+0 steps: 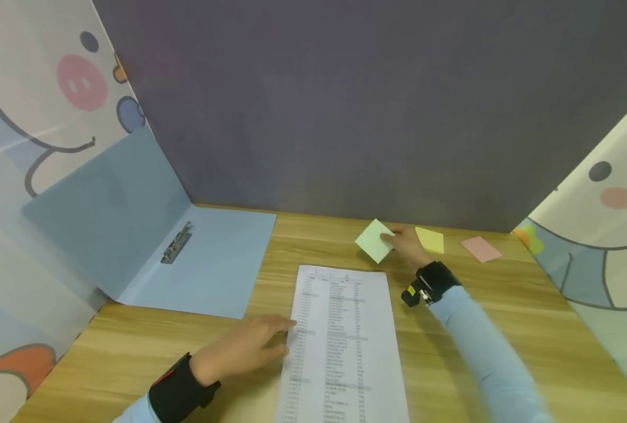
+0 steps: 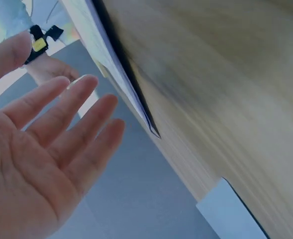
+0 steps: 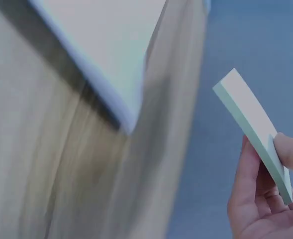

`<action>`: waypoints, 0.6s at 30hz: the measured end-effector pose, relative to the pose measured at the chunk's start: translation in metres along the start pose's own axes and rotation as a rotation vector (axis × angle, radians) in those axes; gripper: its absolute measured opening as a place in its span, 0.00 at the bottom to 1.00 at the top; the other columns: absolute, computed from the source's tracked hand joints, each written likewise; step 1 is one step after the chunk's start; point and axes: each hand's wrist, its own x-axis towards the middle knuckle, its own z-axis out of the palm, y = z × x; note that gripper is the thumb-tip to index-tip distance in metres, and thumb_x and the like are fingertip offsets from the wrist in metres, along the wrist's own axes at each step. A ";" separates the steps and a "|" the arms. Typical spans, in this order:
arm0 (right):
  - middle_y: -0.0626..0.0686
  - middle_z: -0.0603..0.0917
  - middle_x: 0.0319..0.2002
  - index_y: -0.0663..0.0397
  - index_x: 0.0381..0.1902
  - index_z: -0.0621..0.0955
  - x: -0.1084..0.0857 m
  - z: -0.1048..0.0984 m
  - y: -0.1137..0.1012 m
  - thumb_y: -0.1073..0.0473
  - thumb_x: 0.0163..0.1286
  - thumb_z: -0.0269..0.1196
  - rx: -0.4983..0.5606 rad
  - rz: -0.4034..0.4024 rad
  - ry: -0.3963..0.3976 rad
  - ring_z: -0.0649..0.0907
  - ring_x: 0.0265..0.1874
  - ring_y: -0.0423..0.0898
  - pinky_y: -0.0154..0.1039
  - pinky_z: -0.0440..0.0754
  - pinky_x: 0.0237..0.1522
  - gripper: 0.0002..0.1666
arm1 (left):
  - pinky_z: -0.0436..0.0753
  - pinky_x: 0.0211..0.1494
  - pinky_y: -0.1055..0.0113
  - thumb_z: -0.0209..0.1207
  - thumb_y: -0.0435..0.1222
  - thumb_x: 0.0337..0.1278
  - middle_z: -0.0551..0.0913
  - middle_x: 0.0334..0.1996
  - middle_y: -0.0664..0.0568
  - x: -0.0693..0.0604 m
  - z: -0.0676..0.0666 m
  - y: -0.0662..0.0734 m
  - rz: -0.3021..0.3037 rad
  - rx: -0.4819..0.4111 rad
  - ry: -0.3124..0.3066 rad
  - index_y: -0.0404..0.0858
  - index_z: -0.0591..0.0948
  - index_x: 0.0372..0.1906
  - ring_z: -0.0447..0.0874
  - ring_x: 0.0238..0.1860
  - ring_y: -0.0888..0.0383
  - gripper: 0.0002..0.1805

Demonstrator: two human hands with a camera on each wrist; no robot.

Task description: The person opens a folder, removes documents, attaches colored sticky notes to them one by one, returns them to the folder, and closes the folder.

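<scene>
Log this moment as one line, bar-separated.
right hand: pinches square pale-green note pad | left hand: near printed white paper sheets | blue metal-clip folder: open

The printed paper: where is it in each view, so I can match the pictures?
Head: printed paper at the bottom, just right of centre.
Left wrist: printed paper nearly edge-on, slanting from the top edge towards the middle.
Right wrist: printed paper top left of centre, one corner pointing down.
Shared landmark: the right hand, upper left in left wrist, lower right in right wrist.

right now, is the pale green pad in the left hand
No, the right hand pinches the pale green pad.
</scene>
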 end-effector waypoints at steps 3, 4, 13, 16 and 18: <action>0.65 0.75 0.50 0.70 0.59 0.68 -0.028 0.003 -0.015 0.56 0.69 0.55 -0.033 -0.017 -0.040 0.80 0.35 0.41 0.47 0.79 0.47 0.27 | 0.78 0.51 0.60 0.57 0.41 0.59 0.79 0.53 0.48 0.009 -0.003 0.003 -0.051 -0.054 -0.007 0.37 0.72 0.60 0.79 0.50 0.53 0.25; 0.65 0.75 0.51 0.68 0.60 0.68 -0.039 0.005 -0.019 0.56 0.68 0.55 -0.045 -0.026 -0.059 0.80 0.35 0.42 0.47 0.79 0.47 0.27 | 0.80 0.46 0.61 0.57 0.41 0.59 0.79 0.53 0.48 0.011 -0.004 0.004 -0.068 -0.081 -0.002 0.37 0.71 0.61 0.82 0.43 0.53 0.25; 0.55 0.81 0.41 0.59 0.48 0.76 -0.123 0.029 -0.044 0.53 0.61 0.62 -0.066 -0.073 -0.229 0.80 0.32 0.45 0.46 0.79 0.39 0.21 | 0.78 0.50 0.63 0.57 0.40 0.58 0.81 0.48 0.52 0.044 -0.008 0.021 -0.145 -0.416 0.159 0.40 0.67 0.63 0.80 0.49 0.56 0.27; 0.54 0.81 0.41 0.59 0.47 0.77 -0.141 0.035 -0.045 0.52 0.60 0.63 -0.052 -0.080 -0.285 0.80 0.32 0.45 0.46 0.79 0.38 0.21 | 0.79 0.47 0.64 0.57 0.42 0.58 0.79 0.48 0.52 0.054 -0.006 0.028 -0.169 -0.572 0.124 0.43 0.69 0.62 0.79 0.47 0.56 0.26; 0.55 0.80 0.41 0.60 0.47 0.78 -0.150 0.038 -0.044 0.52 0.61 0.63 -0.046 -0.092 -0.313 0.80 0.33 0.45 0.46 0.79 0.37 0.21 | 0.80 0.45 0.63 0.57 0.43 0.58 0.79 0.47 0.50 0.059 -0.004 0.032 -0.172 -0.651 0.079 0.42 0.71 0.59 0.80 0.45 0.54 0.24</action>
